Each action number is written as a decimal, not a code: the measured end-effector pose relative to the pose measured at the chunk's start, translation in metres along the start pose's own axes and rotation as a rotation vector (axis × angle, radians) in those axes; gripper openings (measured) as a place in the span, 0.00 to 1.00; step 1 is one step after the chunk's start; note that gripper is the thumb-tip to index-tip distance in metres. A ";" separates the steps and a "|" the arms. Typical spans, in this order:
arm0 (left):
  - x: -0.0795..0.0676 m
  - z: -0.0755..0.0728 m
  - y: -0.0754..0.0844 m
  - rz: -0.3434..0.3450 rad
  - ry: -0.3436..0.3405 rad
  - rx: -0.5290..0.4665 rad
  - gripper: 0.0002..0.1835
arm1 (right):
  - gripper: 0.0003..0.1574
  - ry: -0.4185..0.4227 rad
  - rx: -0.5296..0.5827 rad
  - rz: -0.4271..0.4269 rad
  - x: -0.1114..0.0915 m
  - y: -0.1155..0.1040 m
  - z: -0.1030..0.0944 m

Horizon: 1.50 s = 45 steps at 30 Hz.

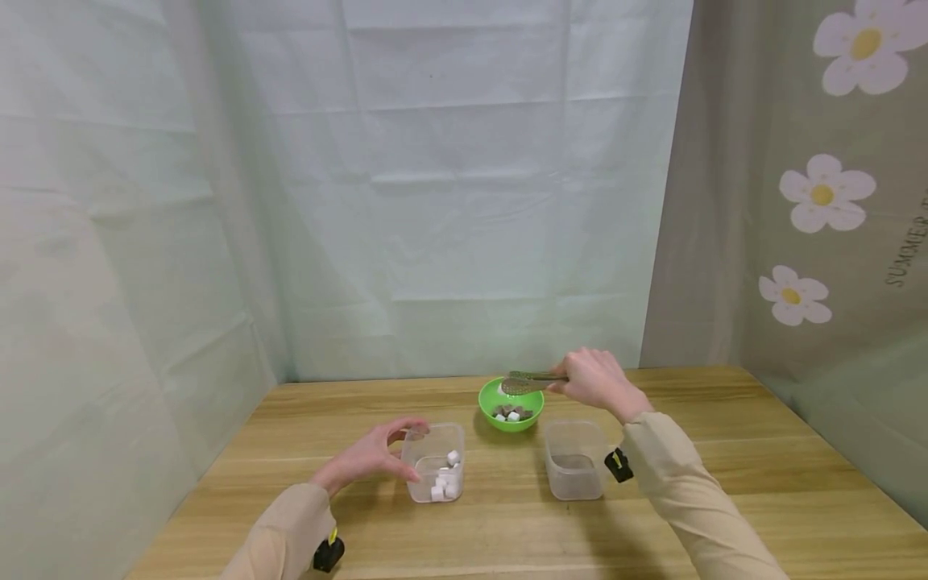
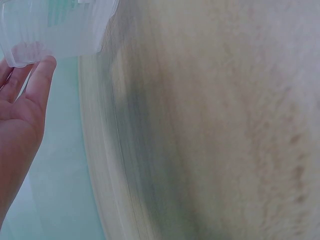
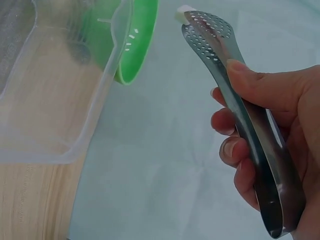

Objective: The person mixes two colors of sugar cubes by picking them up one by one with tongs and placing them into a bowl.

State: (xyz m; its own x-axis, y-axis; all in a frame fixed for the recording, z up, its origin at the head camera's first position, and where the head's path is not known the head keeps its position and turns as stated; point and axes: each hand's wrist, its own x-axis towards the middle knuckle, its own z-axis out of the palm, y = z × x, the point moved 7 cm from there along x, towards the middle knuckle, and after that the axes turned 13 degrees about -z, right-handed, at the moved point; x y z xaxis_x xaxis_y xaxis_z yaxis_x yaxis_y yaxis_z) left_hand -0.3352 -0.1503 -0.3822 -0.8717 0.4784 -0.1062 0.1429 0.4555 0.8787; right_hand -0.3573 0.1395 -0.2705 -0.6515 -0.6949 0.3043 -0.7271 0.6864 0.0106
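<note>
My right hand (image 1: 598, 380) grips metal tongs (image 1: 525, 385) with perforated tips above the green bowl (image 1: 485, 409). In the right wrist view, a small white cube (image 3: 183, 14) shows between the tips of the tongs. Brownish pieces (image 1: 505, 412) and white cubes lie in the bowl. On the left, a clear plastic container (image 1: 440, 436) holds several white cubes (image 1: 445, 483). My left hand (image 1: 373, 453) holds its left side, thumb near the front and fingers toward the back. The left wrist view shows fingertips against the container's wall.
A second clear plastic container (image 1: 573, 439) stands to the right, below my right forearm, with no cubes visible in it. Everything stands on a wooden table (image 1: 500, 536). Pale curtains (image 1: 464, 201) hang behind it and along both sides.
</note>
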 end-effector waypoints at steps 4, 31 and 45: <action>0.000 0.000 -0.001 0.005 0.002 0.010 0.43 | 0.21 -0.020 0.003 0.005 0.000 0.000 0.003; -0.001 0.000 -0.002 -0.008 0.006 0.021 0.43 | 0.15 -0.048 0.013 -0.150 0.017 -0.052 0.009; -0.001 -0.001 -0.003 -0.014 0.018 0.042 0.45 | 0.26 -0.118 -0.039 -0.337 0.039 -0.098 0.013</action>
State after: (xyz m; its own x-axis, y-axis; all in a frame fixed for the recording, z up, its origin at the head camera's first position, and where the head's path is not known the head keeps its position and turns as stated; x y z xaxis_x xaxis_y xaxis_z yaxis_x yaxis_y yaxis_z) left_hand -0.3355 -0.1526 -0.3840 -0.8822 0.4580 -0.1093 0.1498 0.4932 0.8569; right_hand -0.3147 0.0421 -0.2723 -0.3990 -0.9019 0.1654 -0.8980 0.4208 0.1286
